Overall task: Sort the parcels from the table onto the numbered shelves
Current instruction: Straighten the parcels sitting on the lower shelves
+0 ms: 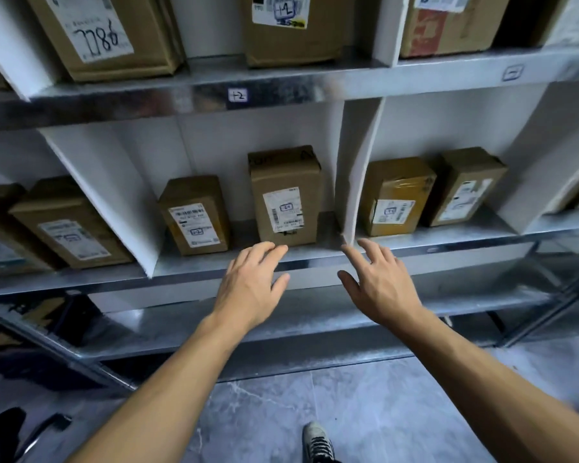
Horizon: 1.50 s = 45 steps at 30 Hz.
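Observation:
A tall brown parcel with a white label stands upright in the middle compartment of the metal shelf, close to the white divider. A shorter parcel stands to its left. My left hand hovers just in front of the tall parcel's base, fingers apart, fingertips at the shelf edge, holding nothing. My right hand is spread open in front of the divider, also empty. A tag on the upper shelf's edge reads 1-2.
Two parcels stand in the compartment to the right, more parcels to the left. Larger boxes fill the shelf above. A lower shelf lies below my hands. Grey floor with my shoe is beneath.

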Each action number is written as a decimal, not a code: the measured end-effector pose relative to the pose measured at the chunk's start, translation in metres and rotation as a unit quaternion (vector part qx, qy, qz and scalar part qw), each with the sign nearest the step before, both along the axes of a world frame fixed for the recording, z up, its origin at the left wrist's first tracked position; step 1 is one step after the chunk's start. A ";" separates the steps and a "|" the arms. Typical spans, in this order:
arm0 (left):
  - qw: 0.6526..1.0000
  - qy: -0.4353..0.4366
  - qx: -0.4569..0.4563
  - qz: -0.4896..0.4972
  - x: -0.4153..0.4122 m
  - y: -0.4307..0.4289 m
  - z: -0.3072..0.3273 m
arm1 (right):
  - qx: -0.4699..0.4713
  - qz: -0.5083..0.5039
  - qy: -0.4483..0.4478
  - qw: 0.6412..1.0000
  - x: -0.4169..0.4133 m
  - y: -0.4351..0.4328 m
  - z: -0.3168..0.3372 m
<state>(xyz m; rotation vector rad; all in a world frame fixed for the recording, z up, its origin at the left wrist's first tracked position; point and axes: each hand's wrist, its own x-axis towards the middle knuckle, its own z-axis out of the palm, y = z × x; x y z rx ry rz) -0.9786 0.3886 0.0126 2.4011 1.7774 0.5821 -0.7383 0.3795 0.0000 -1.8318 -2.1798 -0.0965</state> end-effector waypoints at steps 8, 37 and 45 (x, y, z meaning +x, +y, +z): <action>0.998 0.003 0.007 -0.068 0.071 0.022 0.004 | -0.002 -0.065 0.001 0.998 0.064 0.002 0.013; 0.983 -0.143 -0.058 0.096 0.281 0.192 -0.004 | -0.107 0.034 0.285 0.952 0.225 0.212 0.017; 0.980 -0.155 -0.029 0.118 0.282 0.187 -0.004 | -0.084 0.078 0.338 0.934 0.227 0.214 0.003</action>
